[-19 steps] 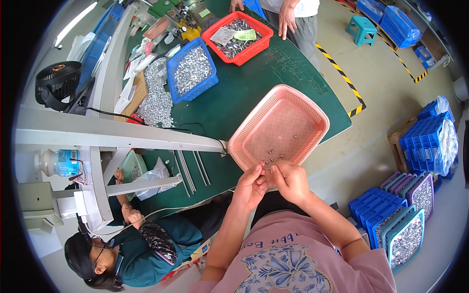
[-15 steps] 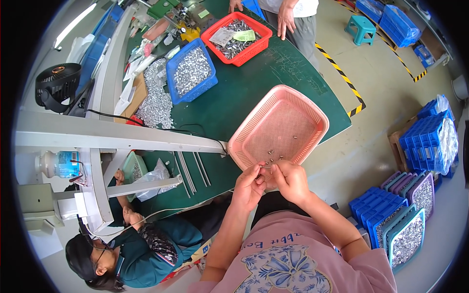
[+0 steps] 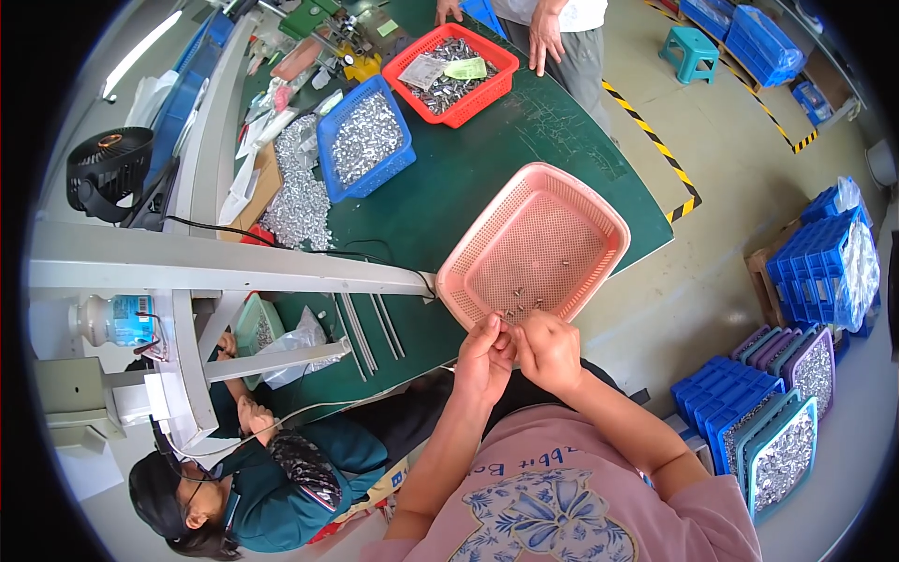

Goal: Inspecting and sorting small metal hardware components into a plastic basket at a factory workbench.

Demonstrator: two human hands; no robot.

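My left hand [image 3: 484, 358] and my right hand [image 3: 548, 349] meet fingertip to fingertip just below the near rim of a pink mesh basket [image 3: 573, 217]. They pinch something tiny between them; it is too small to make out. A few small metal parts [image 3: 518, 306] lie in the basket's near corner. The basket rests on the green table [image 3: 440, 201], overhanging its edge.
A blue basket [image 3: 364, 139] and a red basket [image 3: 451, 73] of metal parts sit farther back, beside a loose heap of parts [image 3: 296, 195]. A person stands at the far end [image 3: 552, 33]; another sits at lower left [image 3: 272, 473]. Blue crates [image 3: 815, 267] stand on the floor at right.
My hands stay together at the basket's near rim, with only small finger movement.
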